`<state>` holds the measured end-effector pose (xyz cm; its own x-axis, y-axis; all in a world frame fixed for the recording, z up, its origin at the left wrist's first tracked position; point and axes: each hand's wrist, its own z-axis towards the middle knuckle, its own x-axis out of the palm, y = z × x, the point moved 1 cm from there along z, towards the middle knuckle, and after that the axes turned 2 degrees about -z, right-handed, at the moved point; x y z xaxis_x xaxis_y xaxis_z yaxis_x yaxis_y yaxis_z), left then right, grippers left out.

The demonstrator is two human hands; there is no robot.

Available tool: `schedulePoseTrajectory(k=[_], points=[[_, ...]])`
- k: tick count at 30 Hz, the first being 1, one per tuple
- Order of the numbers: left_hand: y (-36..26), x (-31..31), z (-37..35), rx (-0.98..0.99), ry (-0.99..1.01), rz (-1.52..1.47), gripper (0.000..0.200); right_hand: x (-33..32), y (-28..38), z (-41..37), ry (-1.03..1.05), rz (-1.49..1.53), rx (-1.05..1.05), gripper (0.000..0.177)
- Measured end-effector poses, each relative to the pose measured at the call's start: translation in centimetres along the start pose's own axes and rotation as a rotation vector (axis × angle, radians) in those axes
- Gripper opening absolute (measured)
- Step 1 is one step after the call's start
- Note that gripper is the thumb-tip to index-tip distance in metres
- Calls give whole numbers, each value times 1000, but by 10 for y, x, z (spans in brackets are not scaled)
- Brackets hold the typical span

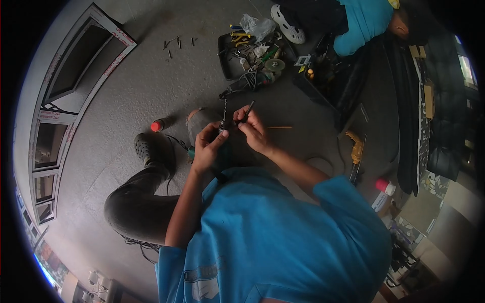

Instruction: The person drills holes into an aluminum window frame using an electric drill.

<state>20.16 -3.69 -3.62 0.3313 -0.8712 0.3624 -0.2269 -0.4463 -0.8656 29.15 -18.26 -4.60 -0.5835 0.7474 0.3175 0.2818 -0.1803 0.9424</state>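
Note:
My left hand (209,144) is wrapped round the chuck (222,126) of a green power drill (222,155), with a long drill bit (225,109) pointing away from me. The drill's body is partly hidden by my hand and shirt. Just to the right, my right hand (253,132) pinches a small dark tool (248,110) with a rod-like end, its tip close beside the chuck but apart from the bit. A thin orange rod (280,127) lies on the floor right of my right hand.
Ahead lies a black tray (230,71) of tools, with an angle grinder (252,81) beside it. A co-worker (366,22) crouches at the upper right near a tool bag (316,91). A yellow power tool (356,147) lies right, a red-capped can (157,125) left, framed panels (70,119) far left.

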Motion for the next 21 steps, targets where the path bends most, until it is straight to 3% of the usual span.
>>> schedulePoseTrajectory(k=[7,14,16,19,21], points=[[-1,0,-1,34,-18,19,14,7,-4,4,-60,-388,-220,20],[1,-2,0,1,-2,-31,15,0,8,6,75,-318,-197,21],[3,-4,1,-17,13,-37,16,4,11,2,91,-129,-37,22],[3,-8,4,-29,5,-29,17,9,3,3,1,-305,-162,21],[-2,-6,3,-38,14,-49,16,10,-1,4,-27,-255,-146,21]])
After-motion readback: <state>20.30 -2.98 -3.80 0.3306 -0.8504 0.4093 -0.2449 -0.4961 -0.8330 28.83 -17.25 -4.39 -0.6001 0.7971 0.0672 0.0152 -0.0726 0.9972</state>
